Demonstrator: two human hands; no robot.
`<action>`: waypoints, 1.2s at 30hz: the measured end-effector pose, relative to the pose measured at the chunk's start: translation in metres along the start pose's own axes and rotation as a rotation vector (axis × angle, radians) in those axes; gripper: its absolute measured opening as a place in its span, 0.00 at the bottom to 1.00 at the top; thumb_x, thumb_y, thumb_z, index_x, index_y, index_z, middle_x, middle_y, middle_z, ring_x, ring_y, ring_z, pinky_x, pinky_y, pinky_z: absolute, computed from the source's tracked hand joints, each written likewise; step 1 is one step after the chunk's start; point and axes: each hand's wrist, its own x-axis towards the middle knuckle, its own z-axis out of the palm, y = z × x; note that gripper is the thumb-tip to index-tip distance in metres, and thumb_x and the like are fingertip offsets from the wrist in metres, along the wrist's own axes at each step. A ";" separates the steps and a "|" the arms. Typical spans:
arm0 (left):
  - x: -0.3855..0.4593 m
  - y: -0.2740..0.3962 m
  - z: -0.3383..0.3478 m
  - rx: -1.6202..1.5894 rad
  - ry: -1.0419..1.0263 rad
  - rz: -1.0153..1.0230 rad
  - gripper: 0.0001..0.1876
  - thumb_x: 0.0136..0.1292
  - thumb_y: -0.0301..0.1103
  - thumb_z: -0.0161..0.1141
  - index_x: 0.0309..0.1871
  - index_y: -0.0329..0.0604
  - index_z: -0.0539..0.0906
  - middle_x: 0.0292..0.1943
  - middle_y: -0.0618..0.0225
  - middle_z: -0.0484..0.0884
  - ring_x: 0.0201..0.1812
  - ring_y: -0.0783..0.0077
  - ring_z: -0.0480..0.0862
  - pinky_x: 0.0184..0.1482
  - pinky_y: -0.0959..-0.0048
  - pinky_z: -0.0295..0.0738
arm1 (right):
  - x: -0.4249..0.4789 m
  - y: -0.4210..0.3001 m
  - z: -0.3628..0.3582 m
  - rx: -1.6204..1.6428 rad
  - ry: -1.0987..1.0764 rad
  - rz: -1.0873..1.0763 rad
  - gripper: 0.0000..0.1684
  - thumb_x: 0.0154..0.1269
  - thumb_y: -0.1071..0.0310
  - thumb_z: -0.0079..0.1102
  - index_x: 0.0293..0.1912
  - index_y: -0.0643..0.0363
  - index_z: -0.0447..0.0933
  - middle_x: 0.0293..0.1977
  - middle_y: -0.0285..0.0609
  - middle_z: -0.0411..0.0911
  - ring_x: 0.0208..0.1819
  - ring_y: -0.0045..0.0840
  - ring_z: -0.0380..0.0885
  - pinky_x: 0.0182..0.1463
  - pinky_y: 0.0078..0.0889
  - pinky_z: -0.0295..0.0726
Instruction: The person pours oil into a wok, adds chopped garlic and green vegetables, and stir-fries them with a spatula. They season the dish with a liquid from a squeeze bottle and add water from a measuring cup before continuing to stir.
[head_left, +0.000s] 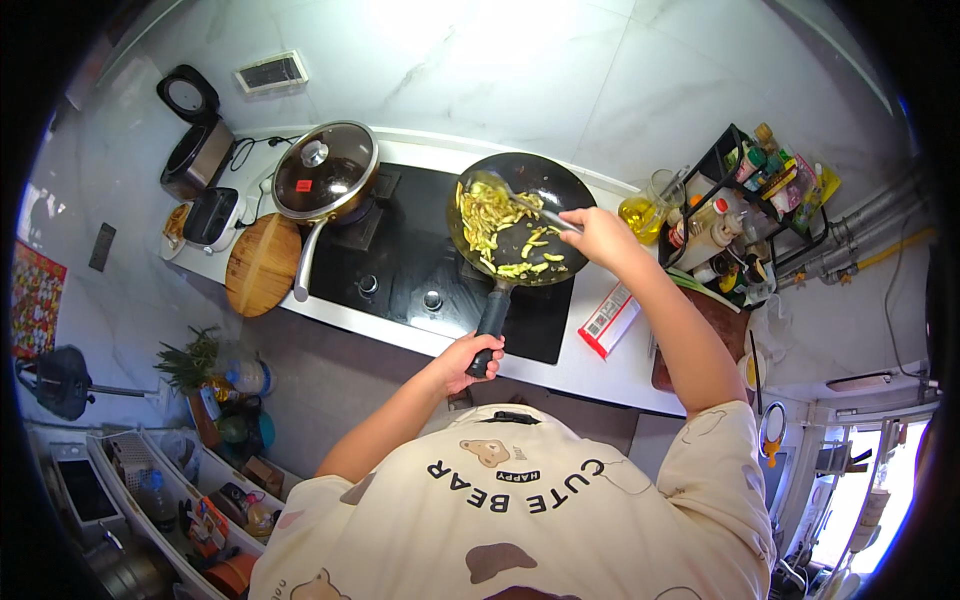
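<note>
Both my hands are at a black wok (559, 180) on the right side of the glass-topped gas stove (397, 270). My left hand (469, 364) grips the wok's dark handle (493, 322), its fingers wrapped around the lower end. In my right hand (600, 234) is the metal handle of a spatula or ladle (551, 217), whose blurred head lies among the food. Yellow-green sliced vegetable pieces (484, 214), with browner bits among them, are heaped on the wok's left side. More slices lie scattered along its lower side.
A glass-lidded pan (326, 172) occupies the left burner, its handle jutting toward me. Beside it leans or lies a round wooden board (262, 264). At right are an oil jug (641, 217), a red-and-white packet (609, 319), a condiment rack (739, 187) and a brown cutting board (709, 330).
</note>
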 end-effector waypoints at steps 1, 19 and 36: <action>-0.001 -0.001 -0.001 0.000 0.001 0.002 0.10 0.64 0.30 0.57 0.46 0.41 0.72 0.28 0.72 0.74 0.24 0.80 0.73 0.27 0.80 0.70 | -0.011 0.004 0.000 0.038 -0.021 -0.023 0.22 0.57 0.61 0.67 0.53 0.49 0.82 0.43 0.50 0.83 0.46 0.41 0.82 0.52 0.39 0.78; -0.001 -0.002 0.004 -0.012 0.001 0.016 0.11 0.65 0.29 0.58 0.48 0.41 0.71 0.28 0.71 0.74 0.25 0.79 0.73 0.27 0.81 0.70 | -0.040 0.009 -0.036 -0.350 0.044 0.052 0.18 0.55 0.70 0.58 0.47 0.47 0.85 0.36 0.48 0.84 0.42 0.42 0.83 0.48 0.43 0.81; 0.003 -0.007 -0.003 -0.027 -0.010 0.008 0.11 0.64 0.31 0.59 0.47 0.42 0.71 0.29 0.71 0.74 0.26 0.79 0.75 0.28 0.79 0.72 | -0.115 -0.068 -0.074 -0.553 -0.289 0.029 0.17 0.57 0.65 0.62 0.48 0.45 0.85 0.35 0.47 0.84 0.41 0.40 0.83 0.46 0.41 0.81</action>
